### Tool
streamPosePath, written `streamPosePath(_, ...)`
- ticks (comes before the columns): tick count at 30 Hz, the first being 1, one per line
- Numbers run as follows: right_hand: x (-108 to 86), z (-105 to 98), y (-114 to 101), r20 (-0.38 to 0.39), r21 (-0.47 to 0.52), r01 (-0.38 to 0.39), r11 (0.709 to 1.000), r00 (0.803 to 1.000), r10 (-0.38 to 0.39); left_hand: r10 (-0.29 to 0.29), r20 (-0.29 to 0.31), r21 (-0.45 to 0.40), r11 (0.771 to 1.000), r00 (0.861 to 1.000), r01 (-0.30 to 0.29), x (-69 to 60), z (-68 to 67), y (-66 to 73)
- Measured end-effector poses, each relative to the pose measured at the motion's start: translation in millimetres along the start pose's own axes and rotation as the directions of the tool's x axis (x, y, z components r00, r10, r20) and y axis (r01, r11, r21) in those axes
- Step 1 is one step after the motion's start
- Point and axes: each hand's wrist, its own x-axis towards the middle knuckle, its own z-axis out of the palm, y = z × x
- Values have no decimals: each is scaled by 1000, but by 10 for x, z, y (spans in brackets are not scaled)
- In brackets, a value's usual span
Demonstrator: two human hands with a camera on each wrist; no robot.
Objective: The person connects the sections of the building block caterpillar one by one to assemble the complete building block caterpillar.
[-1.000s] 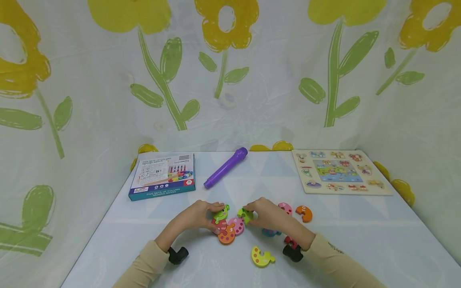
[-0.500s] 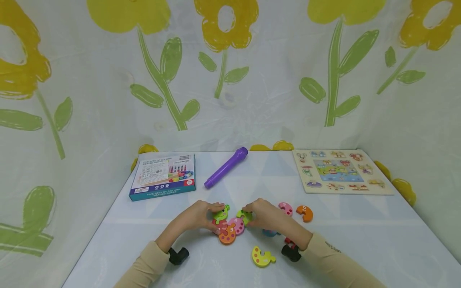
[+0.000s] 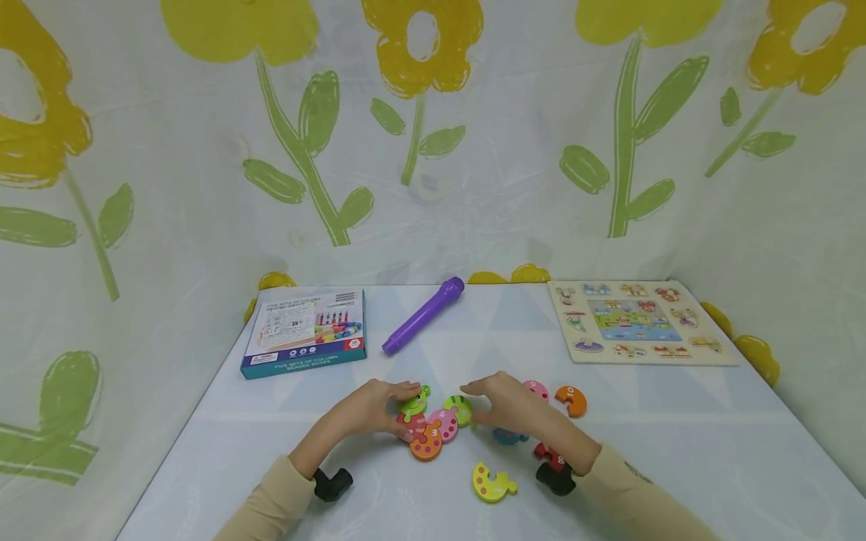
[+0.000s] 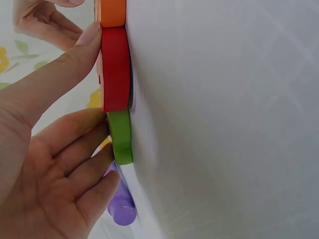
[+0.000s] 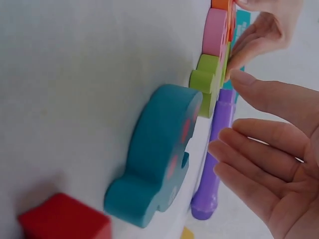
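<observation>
On the tabletop point(image 3: 399, 500), left hand point(image 3: 370, 404) grips the caterpillar's head point(image 3: 414, 404), right hand point(image 3: 506, 400) hangs empty just right of the green piece point(image 3: 460, 410) — its join to pink piece 4 point(image 3: 445, 426) looks done — so next likely calls for the near yellow piece point(image 3: 489, 490).

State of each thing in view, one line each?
Caterpillar chain: flat, pieces joined, left hand gripping it
Right hand: open, empty
Green striped piece: touching the chain, interlock unclear
Yellow piece: loose, flat
Orange 10 piece: loose, flat
Blue piece: loose
Red 8 piece: loose, partly hidden
Far pink piece: partly hidden
Purple tube: on its side
Box: looks closed
Puzzle board: face up
</observation>
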Motion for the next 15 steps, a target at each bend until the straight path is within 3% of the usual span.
streamPosePath(9,-99,5,117,-36,48,41,998,999,-39,53,-5,16,998,999,-53,-14,11,29)
streamPosePath(15,-202,-43,162,-69,58,34,998,997,-30,53,8,6,999,999,-54,-24,36,72)
